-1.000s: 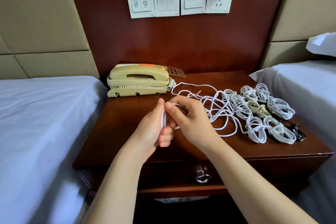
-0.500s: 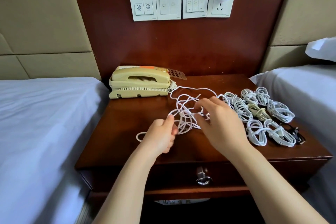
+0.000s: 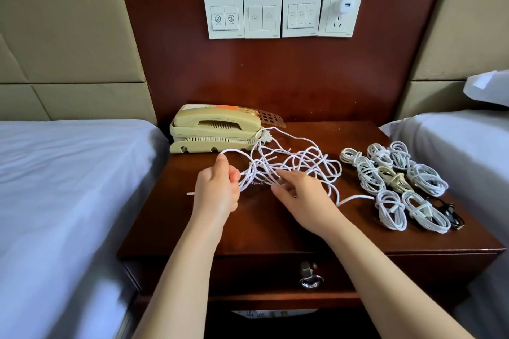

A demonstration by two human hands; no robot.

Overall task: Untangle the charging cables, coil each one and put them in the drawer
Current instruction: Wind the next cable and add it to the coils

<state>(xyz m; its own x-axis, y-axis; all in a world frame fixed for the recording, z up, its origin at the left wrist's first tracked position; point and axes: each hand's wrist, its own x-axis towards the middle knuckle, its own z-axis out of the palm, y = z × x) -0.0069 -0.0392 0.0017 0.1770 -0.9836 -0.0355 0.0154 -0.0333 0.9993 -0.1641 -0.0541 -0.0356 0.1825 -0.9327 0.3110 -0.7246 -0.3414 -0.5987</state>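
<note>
A person sorts charging cables on a dark wooden nightstand (image 3: 275,228) between two white-sheeted beds. At the top's 11 o'clock sits a cream telephone (image 3: 217,126). Just below it the left hand (image 3: 217,192) is curled tight round several strands of the tangled white cable (image 3: 303,162), which sprawls from the centre toward 12 o'clock. The right hand (image 3: 305,201) reaches in from 5 o'clock, fingers loosely spread among the loops (whether they pinch a strand cannot be told). At 3 o'clock lie the coiled cables (image 3: 369,173), bundled side by side, with a black cord (image 3: 451,212) at their near edge. The drawer (image 3: 248,272), at 6 o'clock, is closed.
</note>
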